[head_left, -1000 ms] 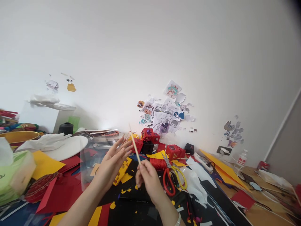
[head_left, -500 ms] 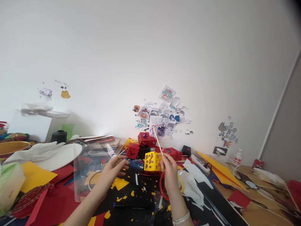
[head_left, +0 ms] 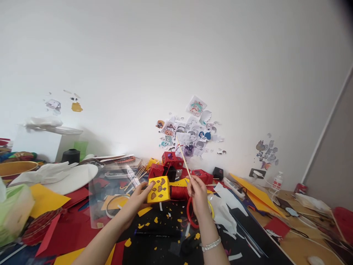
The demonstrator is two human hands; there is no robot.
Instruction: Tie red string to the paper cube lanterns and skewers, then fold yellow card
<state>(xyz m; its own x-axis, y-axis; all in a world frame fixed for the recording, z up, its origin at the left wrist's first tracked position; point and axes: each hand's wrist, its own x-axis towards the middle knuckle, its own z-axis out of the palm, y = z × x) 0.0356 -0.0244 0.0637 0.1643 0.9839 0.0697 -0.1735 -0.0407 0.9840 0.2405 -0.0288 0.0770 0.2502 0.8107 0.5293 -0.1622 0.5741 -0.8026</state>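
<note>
Yellow paper box [head_left: 158, 189], brown-spotted: gripped at its near-left edge by the left hand [head_left: 138, 200], fingers curled. Right hand [head_left: 198, 197], right of the box: pinches a thin wooden stick [head_left: 183, 161] slanting up-left. Red boxes [head_left: 172, 165] behind it.

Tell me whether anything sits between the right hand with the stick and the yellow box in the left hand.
Nothing visible does. The right hand pinches the thin stick just right of the yellow box, which the left hand holds; open air separates them.
</note>
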